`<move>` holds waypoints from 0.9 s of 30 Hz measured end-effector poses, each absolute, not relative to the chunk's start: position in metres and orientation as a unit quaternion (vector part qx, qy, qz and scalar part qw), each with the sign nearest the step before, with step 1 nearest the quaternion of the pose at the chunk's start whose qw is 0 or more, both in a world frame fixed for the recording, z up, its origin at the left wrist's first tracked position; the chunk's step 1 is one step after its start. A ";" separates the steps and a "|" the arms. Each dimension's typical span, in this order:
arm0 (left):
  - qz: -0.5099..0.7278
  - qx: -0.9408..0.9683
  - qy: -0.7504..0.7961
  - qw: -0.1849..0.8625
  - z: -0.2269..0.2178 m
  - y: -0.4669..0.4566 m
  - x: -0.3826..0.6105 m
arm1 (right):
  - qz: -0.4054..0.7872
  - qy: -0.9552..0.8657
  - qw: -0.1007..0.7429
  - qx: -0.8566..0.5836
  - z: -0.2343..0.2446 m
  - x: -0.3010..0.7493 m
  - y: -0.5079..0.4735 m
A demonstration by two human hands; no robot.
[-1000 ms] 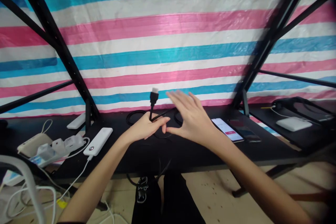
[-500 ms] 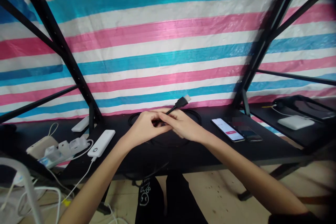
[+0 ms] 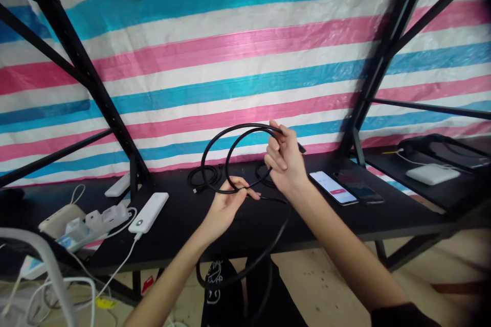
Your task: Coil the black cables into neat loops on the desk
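A black cable (image 3: 207,156) is looped in the air between my hands, above the black table. My right hand (image 3: 287,157) is closed on the upper part of the loops, and a dark plug end (image 3: 301,148) sticks out beyond it. Lower down, my left hand (image 3: 231,201) pinches the cable between thumb and fingers. A long slack stretch hangs from there past the table's front edge, over my legs. Behind my hands, a second coiled black cable (image 3: 202,177) lies on the table, and part of another coil (image 3: 262,171) shows beside my right wrist.
On the right lie a phone with a lit screen (image 3: 333,187) and a dark phone (image 3: 358,187). To the left are a white power bank (image 3: 149,212) with a cable and a power strip with plugs (image 3: 94,222). Black metal posts (image 3: 111,122) frame the table (image 3: 172,242).
My hands have moved apart, the right one up and to the right. The cable is now spread into open loops, and its slack hangs below the table edge.
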State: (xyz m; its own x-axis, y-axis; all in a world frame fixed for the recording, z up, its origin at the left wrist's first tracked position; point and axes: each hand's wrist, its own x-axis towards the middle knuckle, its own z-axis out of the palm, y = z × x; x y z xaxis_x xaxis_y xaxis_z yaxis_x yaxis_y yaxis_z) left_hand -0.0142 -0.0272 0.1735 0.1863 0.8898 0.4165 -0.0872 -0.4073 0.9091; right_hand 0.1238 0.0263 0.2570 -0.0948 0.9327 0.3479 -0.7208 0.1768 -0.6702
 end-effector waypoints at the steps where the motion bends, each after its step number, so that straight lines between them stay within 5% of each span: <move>1: 0.577 0.610 0.307 0.448 0.171 -0.026 -0.008 | 0.635 -0.374 0.663 -0.130 0.254 0.119 0.027; 4: 0.652 0.557 0.310 0.411 0.169 -0.022 -0.006 | 0.647 -0.415 0.620 -0.160 0.243 0.115 0.030; 7: 0.682 0.536 0.355 0.348 0.173 -0.020 -0.023 | 0.584 -0.589 0.486 -0.276 0.231 0.131 0.033; 9: 0.654 0.562 0.405 0.304 0.181 -0.022 -0.037 | 0.429 -0.689 0.441 -0.384 0.229 0.148 0.030; 11: 0.569 0.635 0.460 0.248 0.191 -0.024 -0.046 | 0.216 -0.714 0.494 -0.446 0.235 0.162 0.023; 14: 0.373 0.753 0.527 0.126 0.208 -0.025 -0.046 | 0.033 -0.771 0.515 -0.374 0.251 0.170 0.004; 18: 0.198 0.810 0.552 -0.012 0.220 -0.024 -0.035 | 0.075 -0.913 0.258 -0.308 0.262 0.160 -0.010; 21: 0.193 0.822 0.535 0.002 0.221 -0.026 -0.035 | 0.187 -0.916 0.162 -0.315 0.255 0.155 -0.002; 27: 0.350 0.776 0.509 0.124 0.213 -0.030 -0.051 | 0.469 -0.767 0.351 -0.261 0.240 0.162 0.024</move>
